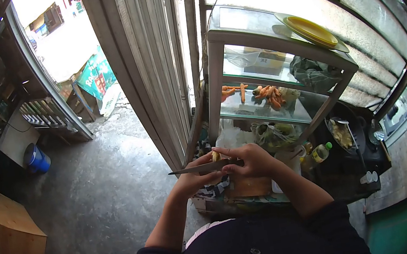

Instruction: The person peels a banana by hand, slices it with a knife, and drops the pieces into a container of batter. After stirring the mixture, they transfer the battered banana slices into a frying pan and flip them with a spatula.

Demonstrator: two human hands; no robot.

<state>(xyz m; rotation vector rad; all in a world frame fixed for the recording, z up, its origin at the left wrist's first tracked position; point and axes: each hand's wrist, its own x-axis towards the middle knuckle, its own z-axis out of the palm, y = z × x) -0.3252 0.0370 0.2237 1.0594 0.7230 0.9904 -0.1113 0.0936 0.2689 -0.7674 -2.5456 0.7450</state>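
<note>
My right hand (pixel 252 159) is closed round the handle of a knife (pixel 194 169), whose dark blade points left across the front of my left hand. Fingers of my left hand (pixel 195 180) are wrapped round a small pale yellow piece of food (pixel 215 156), which my right fingertips also reach. Its lower part is hidden by the blade and fingers, so its exact kind cannot be made out. Below both hands lies a brown cutting board (pixel 249 187), with a dark-and-white patterned cloth (pixel 219 187) beside it on the left.
A glass display case (pixel 215 66) holding carrots (pixel 273 95) stands ahead, yellow plates (pixel 312 31) on top. Bagged greens (pixel 274 135), a green-capped bottle (pixel 320 152) and a pan of food (pixel 342 134) are right. A blue bucket (pixel 36 158) stands on the floor left.
</note>
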